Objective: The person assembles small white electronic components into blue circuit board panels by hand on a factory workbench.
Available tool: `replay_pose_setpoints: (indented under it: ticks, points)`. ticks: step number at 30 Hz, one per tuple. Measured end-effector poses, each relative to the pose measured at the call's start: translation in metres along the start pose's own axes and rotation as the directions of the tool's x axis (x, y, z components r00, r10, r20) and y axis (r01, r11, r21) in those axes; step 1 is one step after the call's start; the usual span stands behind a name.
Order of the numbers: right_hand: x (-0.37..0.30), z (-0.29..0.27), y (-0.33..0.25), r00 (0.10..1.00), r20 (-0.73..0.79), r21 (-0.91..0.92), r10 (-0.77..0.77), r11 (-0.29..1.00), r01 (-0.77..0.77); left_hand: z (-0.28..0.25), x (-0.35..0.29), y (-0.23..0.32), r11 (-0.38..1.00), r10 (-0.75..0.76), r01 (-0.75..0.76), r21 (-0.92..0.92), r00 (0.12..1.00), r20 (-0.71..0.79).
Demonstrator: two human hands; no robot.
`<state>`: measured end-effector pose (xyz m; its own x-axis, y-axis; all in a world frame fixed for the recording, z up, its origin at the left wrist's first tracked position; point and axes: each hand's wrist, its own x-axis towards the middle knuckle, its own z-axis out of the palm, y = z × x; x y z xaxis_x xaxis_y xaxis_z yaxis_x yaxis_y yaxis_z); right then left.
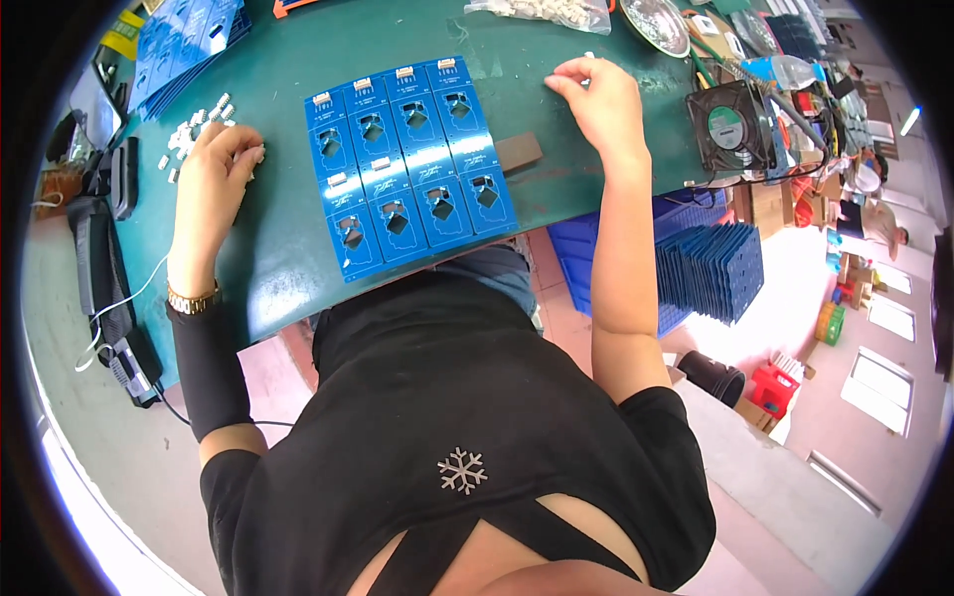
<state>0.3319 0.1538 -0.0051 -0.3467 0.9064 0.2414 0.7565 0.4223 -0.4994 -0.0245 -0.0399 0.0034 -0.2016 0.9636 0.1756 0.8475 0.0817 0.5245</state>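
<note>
Left hand [212, 171] on white connectors [189, 134], grip unclear, right hand [599, 99] fingertips hidden

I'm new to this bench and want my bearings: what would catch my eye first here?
The bright blue panel of circuit boards lies mid-table on the green mat, two rows of four, each with a square cut-out. The left hand rests by a scatter of small white connectors at the mat's left; the right hand sits to the panel's right, fingers curled. A black cooling fan stands at far right.
</note>
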Motion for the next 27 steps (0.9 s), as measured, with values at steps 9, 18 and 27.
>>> replay_pose_setpoints:
  ticks: [9, 18, 27]
  points:
    - [-0.011, 0.009, 0.016, 0.991, -0.068, 0.176, -0.112, 0.977, 0.123, 0.011, 0.018, 0.027, 0.999, -0.022, 0.018, -0.047, 0.995, -0.098]
    - [-0.012, 0.006, 0.031, 0.948, -0.007, 0.202, -0.318, 0.928, 0.312, 0.051, 0.056, 0.083, 0.839, 0.27, -0.199, -0.507, 0.96, 0.071]
    - [-0.032, -0.001, -0.029, 0.91, -0.137, 0.494, -0.391, 0.769, 0.405, 0.063, 0.042, 0.094, 0.84, 0.414, -0.358, -0.408, 0.909, 0.055]
